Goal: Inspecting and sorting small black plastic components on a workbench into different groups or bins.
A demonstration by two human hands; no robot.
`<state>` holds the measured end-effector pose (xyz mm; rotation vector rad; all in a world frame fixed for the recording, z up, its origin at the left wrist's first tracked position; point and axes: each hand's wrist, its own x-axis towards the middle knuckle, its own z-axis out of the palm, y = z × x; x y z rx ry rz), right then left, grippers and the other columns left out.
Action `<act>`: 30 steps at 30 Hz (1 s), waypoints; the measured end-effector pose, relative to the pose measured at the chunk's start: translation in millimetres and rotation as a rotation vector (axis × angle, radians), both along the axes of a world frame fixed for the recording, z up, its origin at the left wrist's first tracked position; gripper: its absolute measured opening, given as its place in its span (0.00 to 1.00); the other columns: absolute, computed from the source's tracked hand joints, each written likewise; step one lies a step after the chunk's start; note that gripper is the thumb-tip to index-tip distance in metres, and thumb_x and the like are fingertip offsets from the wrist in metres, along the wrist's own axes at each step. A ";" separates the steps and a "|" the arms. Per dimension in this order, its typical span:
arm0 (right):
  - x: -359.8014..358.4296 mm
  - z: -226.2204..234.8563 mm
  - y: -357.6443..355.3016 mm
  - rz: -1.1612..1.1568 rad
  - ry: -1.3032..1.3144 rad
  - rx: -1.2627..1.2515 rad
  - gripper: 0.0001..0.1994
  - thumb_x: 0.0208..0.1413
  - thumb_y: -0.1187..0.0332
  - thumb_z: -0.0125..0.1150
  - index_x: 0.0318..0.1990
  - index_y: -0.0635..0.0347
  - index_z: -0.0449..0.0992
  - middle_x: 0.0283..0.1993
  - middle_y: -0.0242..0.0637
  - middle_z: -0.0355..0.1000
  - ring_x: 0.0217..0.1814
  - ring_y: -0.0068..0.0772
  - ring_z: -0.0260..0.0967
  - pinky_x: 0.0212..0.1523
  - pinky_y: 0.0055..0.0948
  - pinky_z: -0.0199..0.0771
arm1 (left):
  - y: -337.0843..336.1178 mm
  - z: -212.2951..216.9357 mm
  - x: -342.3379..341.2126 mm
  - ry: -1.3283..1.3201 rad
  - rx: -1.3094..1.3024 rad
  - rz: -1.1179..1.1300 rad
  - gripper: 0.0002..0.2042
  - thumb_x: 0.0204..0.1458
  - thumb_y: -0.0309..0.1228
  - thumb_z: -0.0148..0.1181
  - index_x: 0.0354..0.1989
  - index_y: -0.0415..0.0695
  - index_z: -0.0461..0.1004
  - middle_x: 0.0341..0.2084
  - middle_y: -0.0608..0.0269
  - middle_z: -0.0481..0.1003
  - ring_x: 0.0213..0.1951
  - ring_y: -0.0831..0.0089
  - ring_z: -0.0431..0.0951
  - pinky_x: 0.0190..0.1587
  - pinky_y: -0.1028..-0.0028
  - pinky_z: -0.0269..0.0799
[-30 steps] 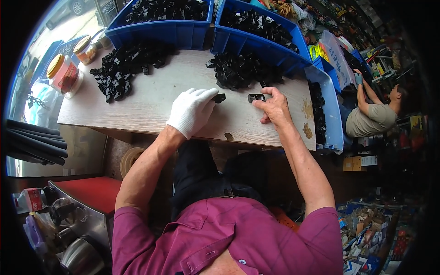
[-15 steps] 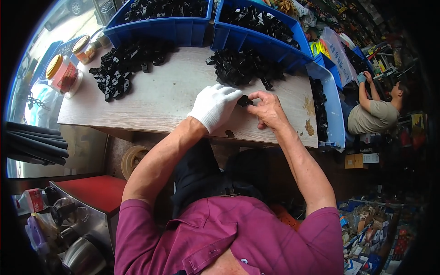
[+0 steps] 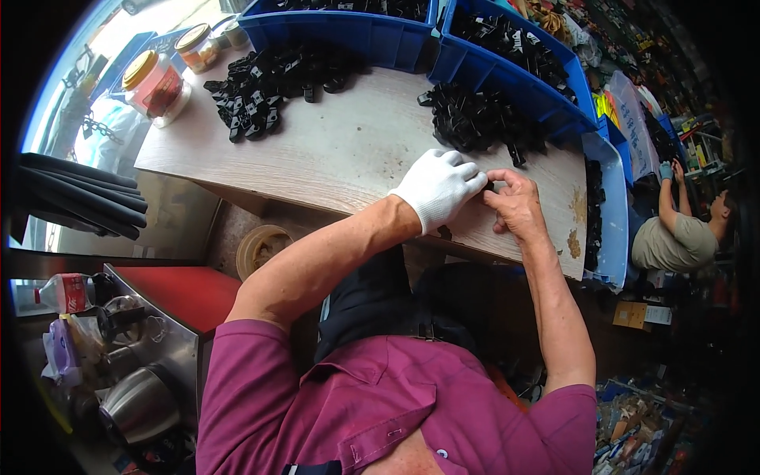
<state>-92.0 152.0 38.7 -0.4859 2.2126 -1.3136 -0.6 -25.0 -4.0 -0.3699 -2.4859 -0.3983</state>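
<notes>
My left hand (image 3: pixel 441 188), in a white knitted glove, and my bare right hand (image 3: pixel 514 204) meet above the front right part of the tabletop. Between their fingertips is a small black plastic part (image 3: pixel 492 188), mostly covered by the fingers. Both hands are closed on it. Just beyond them lies a heap of similar black parts (image 3: pixel 483 119). A second heap of black parts (image 3: pixel 257 87), some showing pale faces, spreads over the far left of the table (image 3: pixel 348 150).
Blue bins (image 3: pixel 340 39) of black parts line the table's back, with a lighter blue bin (image 3: pixel 613 210) at its right edge. Lidded jars (image 3: pixel 154 87) stand at the left. A co-worker (image 3: pixel 673 237) is at the far right. A red-topped cabinet (image 3: pixel 178 297) stands left of me.
My view has shifted, so the table and hands appear farther right. The fingers have closed further over the black part, which shows less now.
</notes>
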 end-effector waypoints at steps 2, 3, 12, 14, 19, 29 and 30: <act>-1.1 -2.1 0.4 0.012 0.004 -0.003 0.16 0.50 0.75 0.65 0.48 0.64 0.80 0.17 0.21 0.62 0.14 0.14 0.56 0.12 0.21 0.62 | 4.8 2.0 4.2 -0.018 0.001 0.039 0.15 0.48 0.32 0.61 0.46 0.48 0.79 0.41 0.64 0.79 0.46 0.61 0.79 0.47 0.62 0.76; -2.0 -2.8 0.9 0.015 0.005 0.004 0.16 0.50 0.75 0.65 0.48 0.64 0.80 0.17 0.21 0.62 0.14 0.14 0.55 0.11 0.21 0.61 | 4.6 1.5 4.6 -0.015 -0.005 0.049 0.15 0.48 0.32 0.61 0.46 0.48 0.79 0.41 0.64 0.79 0.46 0.61 0.79 0.47 0.62 0.76; 6.1 -2.0 1.8 -0.045 0.003 -0.092 0.15 0.52 0.70 0.72 0.44 0.66 0.78 0.17 0.20 0.61 0.14 0.13 0.53 0.12 0.20 0.58 | -104.4 22.7 12.4 0.259 0.036 0.639 0.14 0.51 0.27 0.63 0.48 0.46 0.79 0.41 0.60 0.80 0.43 0.54 0.78 0.43 0.59 0.76; 4.3 -3.1 2.2 -0.043 0.015 -0.097 0.14 0.52 0.69 0.72 0.44 0.65 0.78 0.17 0.20 0.61 0.14 0.13 0.53 0.11 0.20 0.57 | -141.7 17.9 6.9 0.100 -0.053 0.888 0.14 0.54 0.34 0.63 0.49 0.48 0.78 0.40 0.60 0.81 0.43 0.54 0.79 0.41 0.58 0.77; 4.7 -3.9 1.9 -0.092 0.011 -0.082 0.14 0.51 0.69 0.73 0.43 0.65 0.78 0.17 0.21 0.62 0.14 0.13 0.52 0.10 0.20 0.57 | -163.9 1.0 -2.7 -0.035 -0.193 0.964 0.06 0.54 0.34 0.61 0.29 0.49 0.81 0.36 0.61 0.80 0.41 0.56 0.79 0.39 0.57 0.77; -3.3 -7.8 11.9 -0.083 -0.043 -0.184 0.21 0.52 0.64 0.76 0.46 0.68 0.75 0.17 0.24 0.66 0.12 0.14 0.59 0.12 0.20 0.65 | -163.1 -4.1 2.7 -0.012 0.008 0.947 0.14 0.60 0.46 0.59 0.33 0.50 0.83 0.33 0.57 0.81 0.40 0.51 0.79 0.40 0.55 0.78; -3.7 -6.9 13.6 -0.107 -0.092 -0.214 0.21 0.52 0.64 0.75 0.47 0.68 0.75 0.17 0.25 0.66 0.12 0.15 0.60 0.13 0.21 0.69 | -162.6 -3.9 2.8 -0.011 0.013 0.940 0.14 0.60 0.46 0.59 0.33 0.50 0.83 0.33 0.57 0.81 0.40 0.51 0.79 0.40 0.55 0.78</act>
